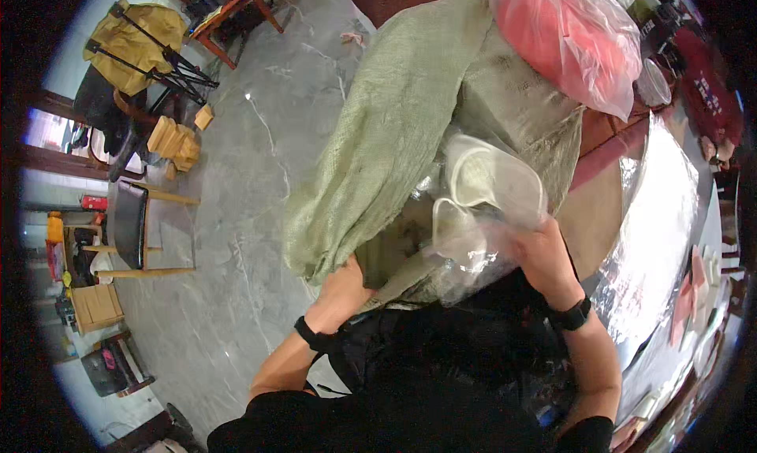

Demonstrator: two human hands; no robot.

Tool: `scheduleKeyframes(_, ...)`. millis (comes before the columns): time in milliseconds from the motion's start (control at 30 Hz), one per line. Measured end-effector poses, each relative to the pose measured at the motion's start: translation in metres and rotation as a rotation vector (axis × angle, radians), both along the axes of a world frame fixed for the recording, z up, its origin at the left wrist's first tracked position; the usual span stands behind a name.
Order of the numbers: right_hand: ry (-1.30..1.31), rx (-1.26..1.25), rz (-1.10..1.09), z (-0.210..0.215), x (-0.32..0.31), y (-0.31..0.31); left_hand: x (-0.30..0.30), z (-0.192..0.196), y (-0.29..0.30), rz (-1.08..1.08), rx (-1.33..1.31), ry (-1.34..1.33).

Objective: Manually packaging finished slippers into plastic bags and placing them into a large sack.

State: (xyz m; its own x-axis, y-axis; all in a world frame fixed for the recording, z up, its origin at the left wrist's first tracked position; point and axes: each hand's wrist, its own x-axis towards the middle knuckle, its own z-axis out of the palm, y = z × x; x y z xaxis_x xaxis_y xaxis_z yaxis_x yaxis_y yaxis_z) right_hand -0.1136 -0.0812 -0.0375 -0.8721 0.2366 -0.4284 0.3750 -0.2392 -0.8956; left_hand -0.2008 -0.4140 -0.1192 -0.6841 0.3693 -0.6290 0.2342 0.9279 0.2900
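A large pale green woven sack (394, 114) lies in front of me, its mouth towards my body. My left hand (341, 295) is closed on the sack's near rim and holds the mouth apart. Over the opening, my right hand (546, 264) grips a clear plastic bag (473, 275), blurred by motion. Inside this bag show cream-white padded pieces (505, 183) with raised rims, slipper-like in shape; their exact kind is unclear. Shadow hides most of the sack's inside.
A red bundle in clear plastic (568, 43) rests at the sack's far end. Silvery sheeting (650, 224) lies to the right. Far right shows a person's maroon garment (706, 82). Across the grey floor (236, 177), left, stand a chair (130, 224) and a yellow folding seat (138, 47).
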Motion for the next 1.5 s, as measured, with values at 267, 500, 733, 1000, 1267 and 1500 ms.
scheduleKeyframes(267, 0.126, 0.388, 0.331, -0.039, 0.001, -0.021, 0.016, 0.052, 0.019, -0.167, 0.041, -0.075)
scheduleKeyframes(500, -0.064, 1.122, 1.118, -0.035, 0.051, -0.011, 0.018, 0.058, 0.026, -0.249, 0.065, -0.090)
scheduleKeyframes(733, 0.116, 1.177, 1.034, -0.024, 0.069, -0.004, -0.003, 0.045, 0.047, -0.264, 0.016, -0.020)
scheduleKeyframes(1000, 0.346, 1.314, 0.733, -0.037, 0.086, -0.010, -0.049, -0.034, 0.100, -1.108, 0.167, 0.304)
scheduleKeyframes(1267, 0.362, 1.313, 0.723, -0.010, 0.091, -0.001, -0.201, -0.040, 0.032, -0.110, -0.155, 0.542)
scheduleKeyframes(1500, 0.421, 1.376, 0.669, -0.022, 0.077, -0.001, -0.223, 0.060, 0.036, 0.162, -0.340, 0.764)
